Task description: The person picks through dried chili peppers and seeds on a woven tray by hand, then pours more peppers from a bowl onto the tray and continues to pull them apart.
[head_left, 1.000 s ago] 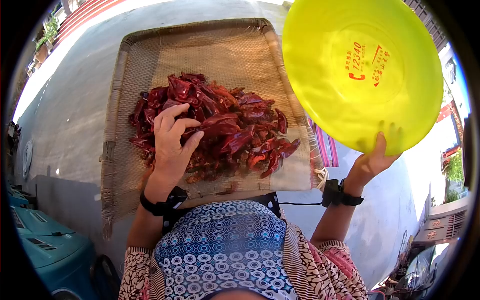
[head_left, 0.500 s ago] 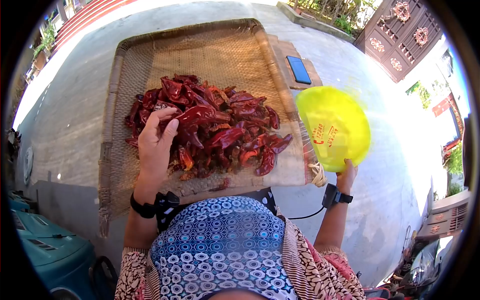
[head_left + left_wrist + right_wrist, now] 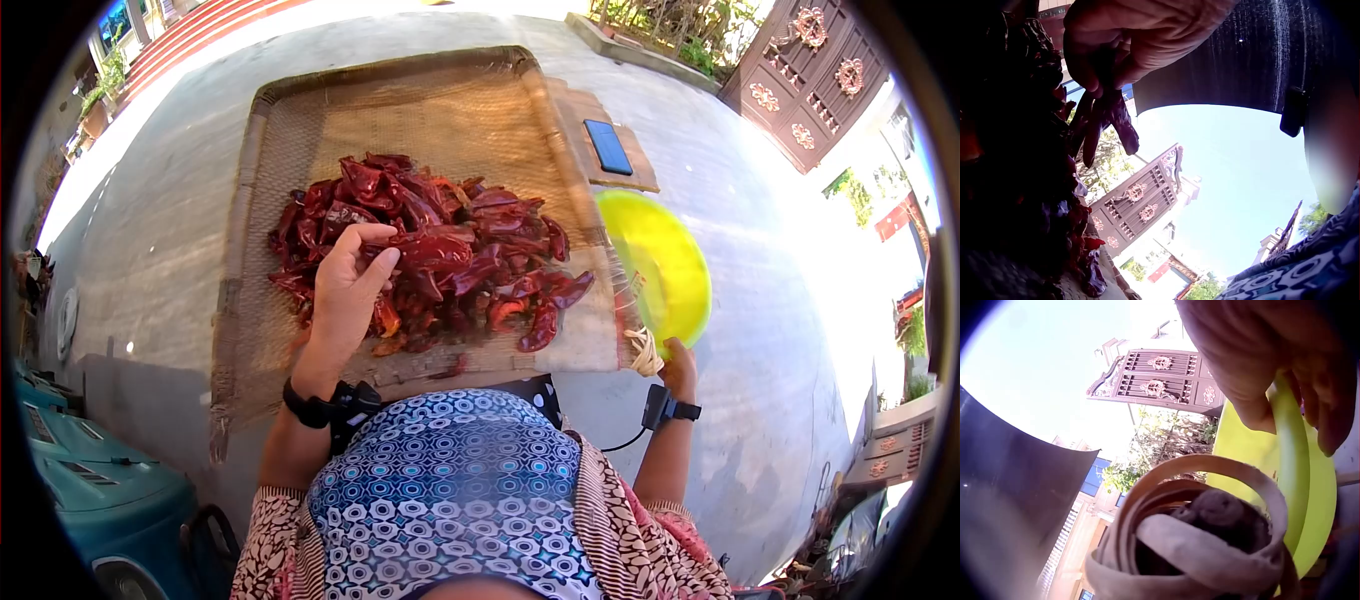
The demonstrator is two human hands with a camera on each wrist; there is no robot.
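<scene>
A heap of dark red dried peppers lies on a shallow woven tray. Over the heap's left side, my left hand pinches a dried pepper between thumb and fingers. The left wrist view shows pepper ends hanging below those fingertips. Low beside the tray's right edge is a yellow plastic basin. My right hand grips its near rim, fingers curled over the edge in the right wrist view. The tray's edge partly hides the basin.
A coil of pale binding sticks out at the tray's near right corner. A blue phone lies on a brown board beyond the basin. At the lower left stands a teal machine.
The yellow basin has come down from a raised, tilted position to low beside the tray, uncovering the phone and board. My left hand stays over the peppers.
</scene>
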